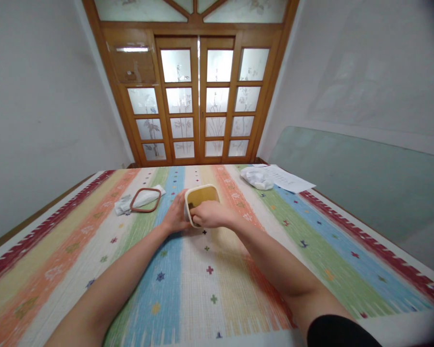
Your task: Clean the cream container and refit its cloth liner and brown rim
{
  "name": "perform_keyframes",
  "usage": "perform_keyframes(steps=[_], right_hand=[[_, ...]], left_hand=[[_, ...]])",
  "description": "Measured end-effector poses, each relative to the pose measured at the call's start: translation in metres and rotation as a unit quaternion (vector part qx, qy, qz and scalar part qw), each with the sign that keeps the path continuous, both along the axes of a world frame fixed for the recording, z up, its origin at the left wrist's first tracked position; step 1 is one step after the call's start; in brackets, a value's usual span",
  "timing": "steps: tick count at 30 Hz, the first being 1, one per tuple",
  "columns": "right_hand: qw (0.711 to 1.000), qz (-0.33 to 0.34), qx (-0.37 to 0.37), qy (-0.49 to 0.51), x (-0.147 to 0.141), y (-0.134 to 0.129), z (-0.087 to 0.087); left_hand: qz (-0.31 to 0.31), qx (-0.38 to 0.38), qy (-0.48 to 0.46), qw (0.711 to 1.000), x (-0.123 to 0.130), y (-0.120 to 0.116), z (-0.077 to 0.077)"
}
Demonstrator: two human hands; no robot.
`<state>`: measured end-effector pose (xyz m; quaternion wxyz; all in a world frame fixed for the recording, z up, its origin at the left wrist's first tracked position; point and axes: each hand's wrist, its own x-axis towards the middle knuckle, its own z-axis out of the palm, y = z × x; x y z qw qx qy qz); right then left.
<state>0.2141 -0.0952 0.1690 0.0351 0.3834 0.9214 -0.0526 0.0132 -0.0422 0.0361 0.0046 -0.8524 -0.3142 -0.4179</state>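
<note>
A cream-coloured, square-mouthed container [203,190] stands on the striped tablecloth, its yellowish inside facing me. My left hand [177,213] is wrapped round its left side and steadies it. Over the front right of the rim reaches my right hand [210,213], its fingers bent down into the opening. Something small and dark lies inside near those fingertips, too small to name. The right fingers are closed together, and what they hold, if anything, is hidden.
To the left, a brown square ring-like frame [132,202] lies on a crumpled white tissue or bag [123,206]. At the back right are a crumpled white bundle [257,178] and printed paper sheets [292,180]. The patterned cloth [198,299] covers the table.
</note>
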Motion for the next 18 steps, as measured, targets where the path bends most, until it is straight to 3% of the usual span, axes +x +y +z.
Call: perform_keyframes(steps=[4,9,12,15,18], right_hand=[[0.999,-0.023,0.015,0.033,0.000,0.007,-0.006],[1.000,0.003,-0.025,0.007,-0.014,0.030,-0.047],[0.999,0.029,-0.029,0.031,-0.019,0.040,-0.061],[0.999,0.034,-0.036,0.019,-0.018,0.041,-0.058],[0.998,0.038,-0.047,-0.026,-0.014,0.031,-0.042]], left_hand=[[0.015,-0.002,-0.022,1.000,0.000,0.002,-0.001],[-0.005,-0.004,0.017,1.000,0.000,-0.001,0.001],[-0.011,-0.006,0.034,0.999,0.000,-0.004,0.003],[-0.006,-0.008,0.032,0.999,0.000,-0.003,0.002],[0.000,-0.012,0.023,1.000,-0.001,0.000,0.001]])
